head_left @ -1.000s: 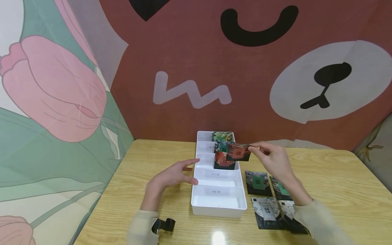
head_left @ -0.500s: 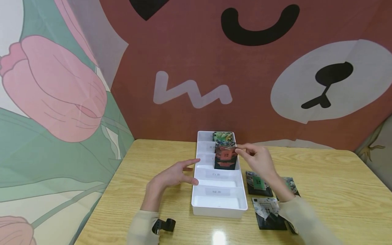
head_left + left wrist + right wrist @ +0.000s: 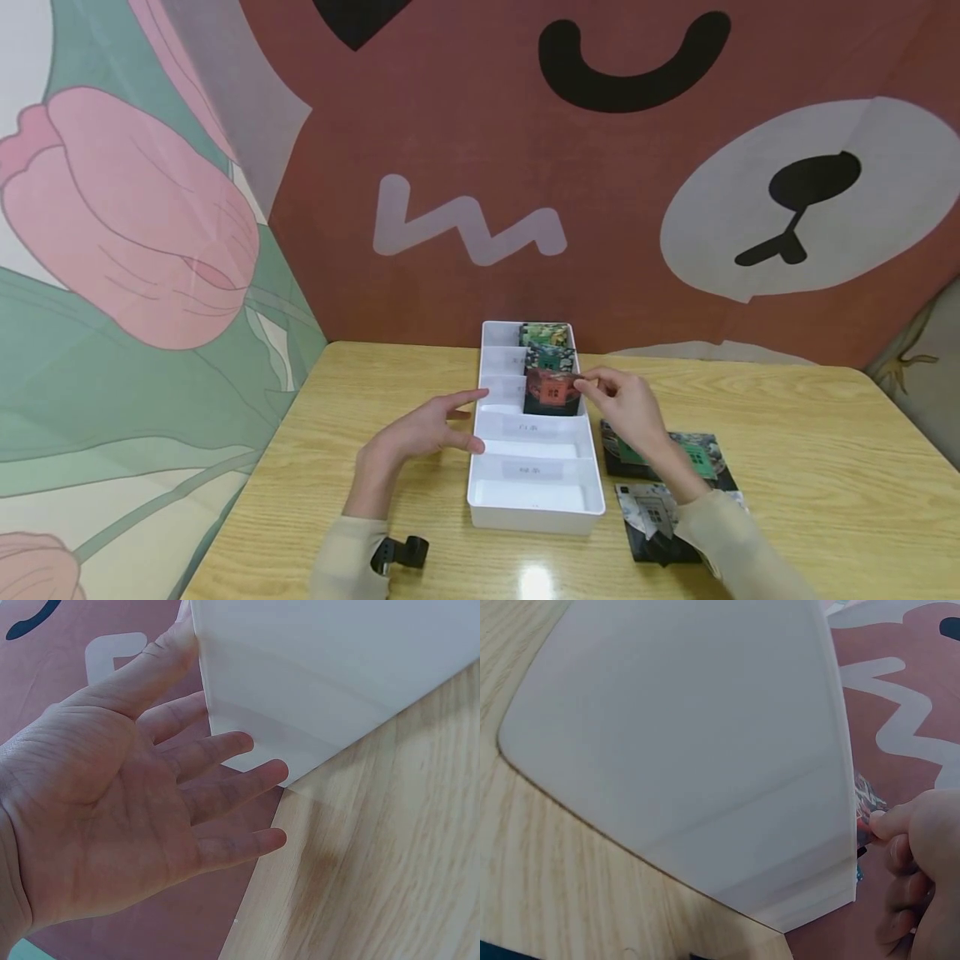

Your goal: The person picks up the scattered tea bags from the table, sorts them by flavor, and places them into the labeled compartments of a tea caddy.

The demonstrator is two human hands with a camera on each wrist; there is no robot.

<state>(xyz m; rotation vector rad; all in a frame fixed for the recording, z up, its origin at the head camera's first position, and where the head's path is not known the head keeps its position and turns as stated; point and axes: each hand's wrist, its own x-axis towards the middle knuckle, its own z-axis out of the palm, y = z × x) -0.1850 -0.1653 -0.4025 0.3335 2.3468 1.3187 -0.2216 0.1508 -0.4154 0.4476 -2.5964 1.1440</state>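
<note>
A long white divided box stands on the table, paper labels with Chinese characters for tea on its dividers. My right hand pinches the right edge of a red-and-black tea packet between thumb and fingertips, at the third compartment from the back. In the right wrist view, the box wall hides most of that packet. My left hand spreads its fingers along the box's left side, thumb and index finger at the rim. The left wrist view shows its palm and extended fingers beside the outer wall.
A green-and-black packet and a yellow-green packet stand in the two rear compartments. Right of the box lie several green packets and white packets, partly under my right forearm. A printed cloth hangs behind the table.
My right hand has brought the red packet left, then down into the third compartment, over the red packet seen there earlier. My left hand has stayed at the box's side.
</note>
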